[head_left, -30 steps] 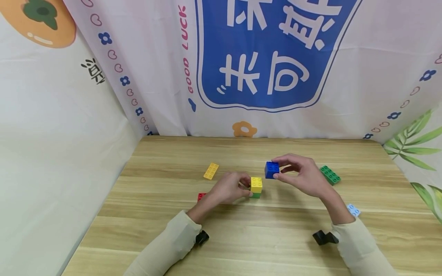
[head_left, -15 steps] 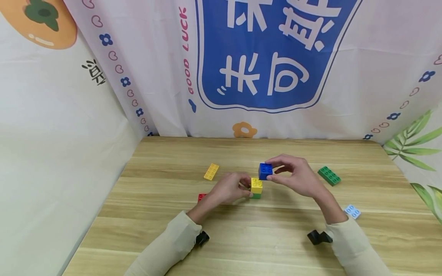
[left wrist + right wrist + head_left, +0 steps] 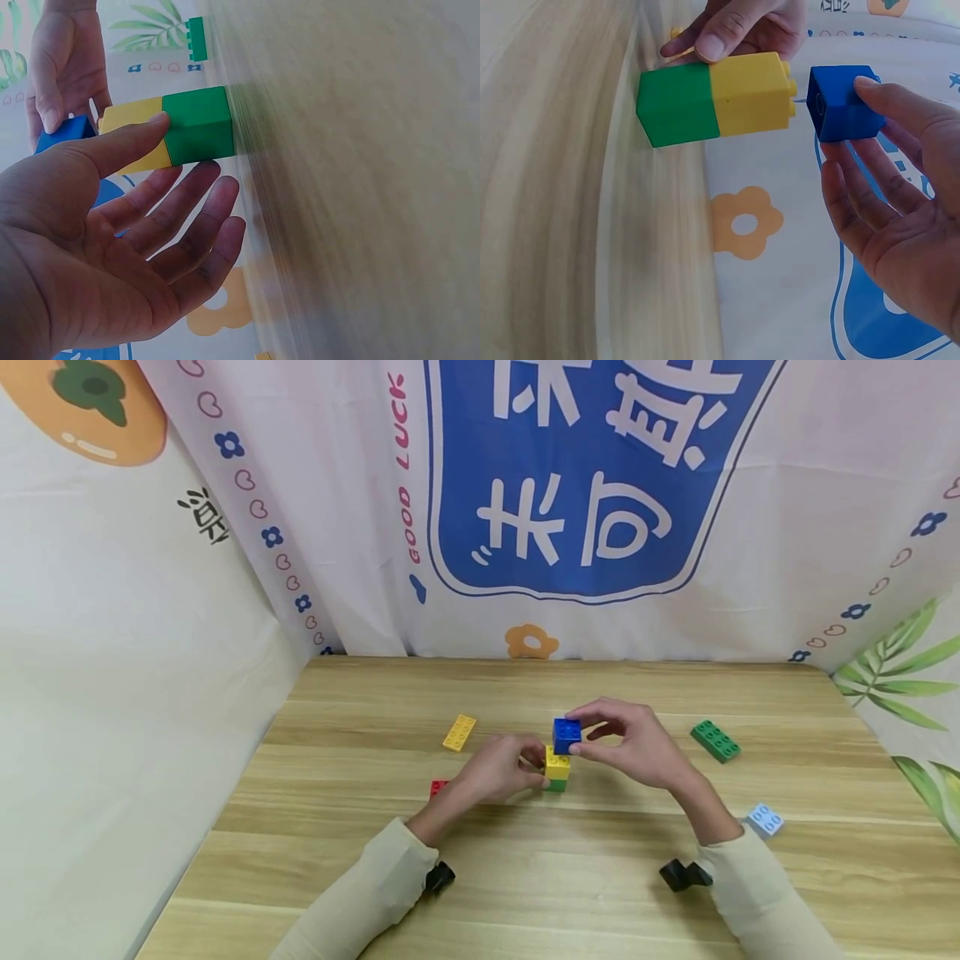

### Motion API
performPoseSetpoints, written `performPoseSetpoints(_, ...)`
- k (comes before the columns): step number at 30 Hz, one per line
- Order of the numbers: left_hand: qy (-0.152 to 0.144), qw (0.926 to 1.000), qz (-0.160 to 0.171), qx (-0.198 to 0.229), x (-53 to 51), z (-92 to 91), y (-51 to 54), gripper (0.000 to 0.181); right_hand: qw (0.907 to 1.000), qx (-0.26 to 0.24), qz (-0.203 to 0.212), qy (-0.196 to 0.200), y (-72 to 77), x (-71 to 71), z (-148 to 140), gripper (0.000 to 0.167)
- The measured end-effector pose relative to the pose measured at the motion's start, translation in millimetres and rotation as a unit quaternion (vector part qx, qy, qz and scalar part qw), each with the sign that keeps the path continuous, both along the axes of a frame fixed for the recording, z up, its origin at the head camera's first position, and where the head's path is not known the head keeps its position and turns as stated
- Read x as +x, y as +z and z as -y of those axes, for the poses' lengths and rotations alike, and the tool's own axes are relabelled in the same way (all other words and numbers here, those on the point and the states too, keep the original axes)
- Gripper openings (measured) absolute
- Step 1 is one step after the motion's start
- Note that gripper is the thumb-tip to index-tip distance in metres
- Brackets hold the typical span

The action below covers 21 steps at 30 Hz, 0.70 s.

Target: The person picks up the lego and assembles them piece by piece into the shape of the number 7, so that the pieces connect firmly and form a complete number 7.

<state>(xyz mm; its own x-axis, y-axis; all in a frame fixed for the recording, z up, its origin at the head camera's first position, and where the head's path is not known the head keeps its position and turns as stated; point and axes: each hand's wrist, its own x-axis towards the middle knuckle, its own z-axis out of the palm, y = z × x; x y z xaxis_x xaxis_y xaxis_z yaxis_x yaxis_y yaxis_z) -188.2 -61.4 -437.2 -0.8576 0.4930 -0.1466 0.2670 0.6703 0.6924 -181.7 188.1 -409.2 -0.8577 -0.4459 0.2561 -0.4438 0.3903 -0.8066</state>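
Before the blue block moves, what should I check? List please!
1. Right hand gripping blue block: ok, thumb and fingers pinch it.
2. Yellow block flush on green block: ok, no gap shows.
3. Left hand holding yellow block: ok, thumb along its side.
4. Visible yellow studs bare: ok, nothing on them.
5. Blue block joined to yellow block: not ok, a gap shows.
6. Blue block exactly lined up with yellow block: cannot tell.
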Motion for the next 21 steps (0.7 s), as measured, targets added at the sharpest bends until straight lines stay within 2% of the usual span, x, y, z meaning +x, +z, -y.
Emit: performPoseSetpoints(21,-0.001,1.0000,-0.003,0.001,-0.4,0.3,0.3,0.024,0.9997,0.013,0.021,0.009,-7.6,-0.3,7.9,0.033)
